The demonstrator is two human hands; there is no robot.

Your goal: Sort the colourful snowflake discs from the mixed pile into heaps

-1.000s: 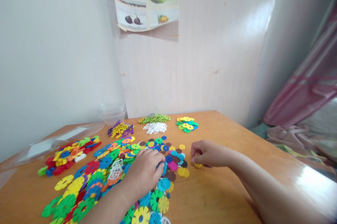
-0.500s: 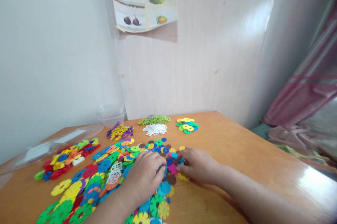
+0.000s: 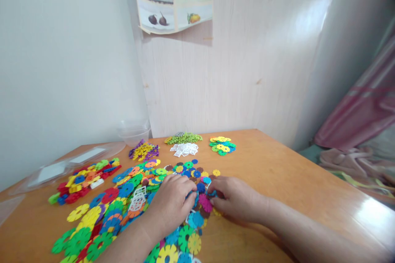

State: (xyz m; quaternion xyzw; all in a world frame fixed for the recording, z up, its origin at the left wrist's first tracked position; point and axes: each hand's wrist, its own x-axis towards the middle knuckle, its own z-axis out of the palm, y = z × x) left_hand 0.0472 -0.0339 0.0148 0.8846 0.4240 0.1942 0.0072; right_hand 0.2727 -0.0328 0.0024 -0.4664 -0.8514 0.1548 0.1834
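Glossy wooden table [image 3: 265, 158], notched plastic discs [image 3: 126, 190]; right hand [image 3: 235, 197] curled alongside

Looks like a lived-in room at home. Includes a pink curtain [image 3: 348, 115] and rumpled cloth [image 3: 336, 160] heaped beyond the right edge of a wooden surface [image 3: 265, 164]. Also has a sheet of fruit pictures [image 3: 173, 1] fixed to a pale wood-grain panel [image 3: 234, 73], and colourful plastic toy pieces [image 3: 126, 190] spread about.
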